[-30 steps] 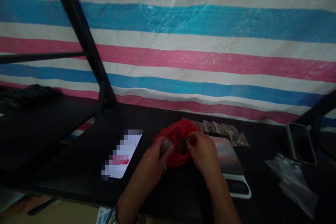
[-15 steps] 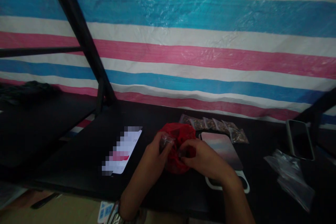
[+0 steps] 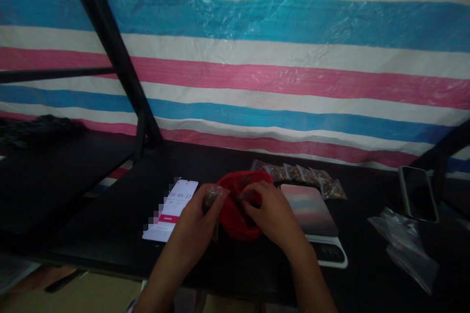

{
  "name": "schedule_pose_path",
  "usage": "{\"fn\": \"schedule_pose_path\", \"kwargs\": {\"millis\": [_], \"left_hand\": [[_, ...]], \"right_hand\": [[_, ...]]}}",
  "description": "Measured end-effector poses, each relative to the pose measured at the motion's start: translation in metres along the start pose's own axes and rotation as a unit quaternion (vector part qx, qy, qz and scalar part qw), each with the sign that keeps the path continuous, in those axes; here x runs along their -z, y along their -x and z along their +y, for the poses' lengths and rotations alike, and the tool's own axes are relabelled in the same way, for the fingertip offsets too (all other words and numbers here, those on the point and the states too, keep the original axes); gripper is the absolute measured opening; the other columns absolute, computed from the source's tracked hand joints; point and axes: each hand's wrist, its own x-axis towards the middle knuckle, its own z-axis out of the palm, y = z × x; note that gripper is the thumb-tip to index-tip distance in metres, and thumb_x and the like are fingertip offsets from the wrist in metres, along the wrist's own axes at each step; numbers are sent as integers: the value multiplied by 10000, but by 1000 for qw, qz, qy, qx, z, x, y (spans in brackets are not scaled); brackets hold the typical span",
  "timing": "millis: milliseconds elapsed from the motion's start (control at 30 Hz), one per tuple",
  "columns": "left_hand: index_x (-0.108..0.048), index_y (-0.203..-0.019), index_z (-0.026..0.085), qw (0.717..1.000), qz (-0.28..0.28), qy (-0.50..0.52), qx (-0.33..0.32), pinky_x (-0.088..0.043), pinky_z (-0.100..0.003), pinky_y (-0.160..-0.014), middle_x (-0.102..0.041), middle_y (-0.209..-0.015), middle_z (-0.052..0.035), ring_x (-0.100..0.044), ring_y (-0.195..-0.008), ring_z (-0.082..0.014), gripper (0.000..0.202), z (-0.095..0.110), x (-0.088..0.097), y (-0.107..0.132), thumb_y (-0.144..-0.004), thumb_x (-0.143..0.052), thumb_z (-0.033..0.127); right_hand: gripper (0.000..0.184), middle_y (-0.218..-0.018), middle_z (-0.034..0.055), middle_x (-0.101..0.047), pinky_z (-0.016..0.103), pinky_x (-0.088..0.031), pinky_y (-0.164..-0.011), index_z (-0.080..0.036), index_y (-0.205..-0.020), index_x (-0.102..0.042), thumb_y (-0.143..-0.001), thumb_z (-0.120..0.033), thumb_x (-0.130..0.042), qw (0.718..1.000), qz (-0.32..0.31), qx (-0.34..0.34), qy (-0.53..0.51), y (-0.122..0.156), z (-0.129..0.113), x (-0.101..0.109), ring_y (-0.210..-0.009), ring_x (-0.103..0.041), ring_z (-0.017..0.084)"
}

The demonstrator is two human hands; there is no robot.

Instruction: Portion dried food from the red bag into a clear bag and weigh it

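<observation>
With the red bag (image 3: 235,225) taken as the centre of the dial and twelve o'clock as straight ahead, the left hand (image 3: 198,222) is placed at nine, close beside the bag's rim. A small clear bag (image 3: 213,194) with dark contents is pinched between its thumb and fingers, which are closed around it. The right hand (image 3: 273,210) is held at two to three o'clock, its fingers curled and partly open, the tips dipped into the red bag's mouth; whether anything is gripped there cannot be told.

The red bag is set on the black table (image 3: 227,271), its mouth spread open and its contents too dark to be made out. Several filled bags (image 3: 293,173) are laid in an overlapping row at one to two o'clock. A scale (image 3: 310,210) is set at three, partly covered by the right hand. Farther out at three, a dark phone (image 3: 418,193) is seen, with flat clear bags (image 3: 402,244) just below it. At nine, beyond the left hand, digits are displayed on a lit phone (image 3: 171,215). At twelve, a striped sheet (image 3: 235,83) is hung.
</observation>
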Motion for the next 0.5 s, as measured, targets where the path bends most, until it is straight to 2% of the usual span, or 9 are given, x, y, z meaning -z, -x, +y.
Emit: {"fn": "schedule_pose_path", "kwargs": {"millis": [100,200,333,433,500], "left_hand": [[-708,-1028,201,994,-45,94,38,-571,-318,-758,-769,-907,-31,-727,-865,-228,370,-4,-13,-1,-920,-656,551],[-710,-1039,190,989,-21,137,48,-567,-307,-782,-765,-931,-30,-715,-885,-213,405,-9,-22,-5,-904,-687,571],[-710,-1081,186,986,21,153,61,-560,-309,-785,-766,-944,-39,-709,-868,-206,468,-11,-20,-8,-905,-677,619],[-701,-1099,203,995,42,87,10,-577,-337,-831,-771,-966,-40,-720,-894,-221,420,-10,-13,-9,-915,-675,580],[-685,-1129,216,998,29,47,-37,-584,-355,-897,-775,-1021,-42,-734,-973,-234,346,-10,-10,-9,-925,-679,496]], "right_hand": [[185,-1078,64,-777,388,-474,-958,-229,-1019,-768,-876,-124,-715,999,-18,-17,26,-1,2,-6,-1060,-696,265],[205,-1063,59,-793,382,-479,-949,-229,-1006,-775,-860,-103,-704,999,-29,-15,20,-1,4,-7,-1046,-705,261],[159,-1015,54,-815,353,-509,-884,-231,-988,-786,-873,-156,-705,998,-41,-31,-27,1,2,-8,-973,-731,244],[153,-1005,39,-822,331,-535,-885,-234,-1009,-779,-891,-200,-688,993,-49,-45,-99,2,5,-9,-945,-753,218],[151,-993,36,-820,335,-552,-892,-225,-1026,-767,-905,-245,-679,987,-34,-55,-144,1,11,-7,-925,-759,210]]}}
